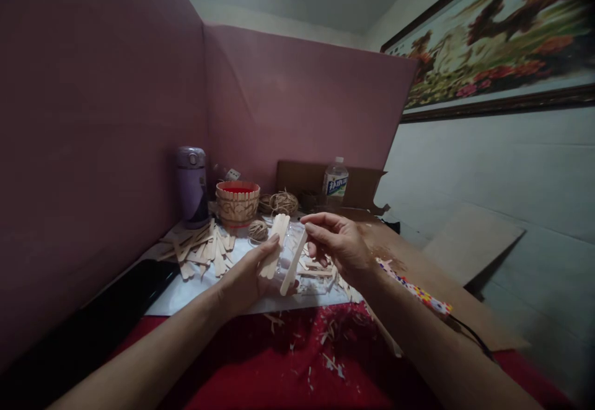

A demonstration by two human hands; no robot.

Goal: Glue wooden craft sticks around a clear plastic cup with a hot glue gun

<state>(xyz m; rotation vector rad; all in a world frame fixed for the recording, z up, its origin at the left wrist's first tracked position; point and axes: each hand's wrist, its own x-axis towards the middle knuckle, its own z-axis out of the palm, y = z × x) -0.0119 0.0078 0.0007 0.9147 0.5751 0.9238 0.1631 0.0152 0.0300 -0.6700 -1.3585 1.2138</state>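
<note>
My left hand (253,274) holds a few flat wooden sticks (277,246) side by side, thumb on top, with a clear plastic strip beside them. Between the thumb and fingers of my right hand (337,243) is the upper end of a single wooden stick (294,264), tilted, its lower end near my left fingertips. Loose sticks (218,249) lie in a pile to the left on a white sheet (174,298), and more are partly hidden behind my right hand.
Behind the hands stand a purple flask (192,187), a stick-covered basket (238,205), twine balls (258,231) and a plastic bottle (335,184). Cardboard (446,292) lies at the right. Wood scraps dot the red cloth (260,366) in front.
</note>
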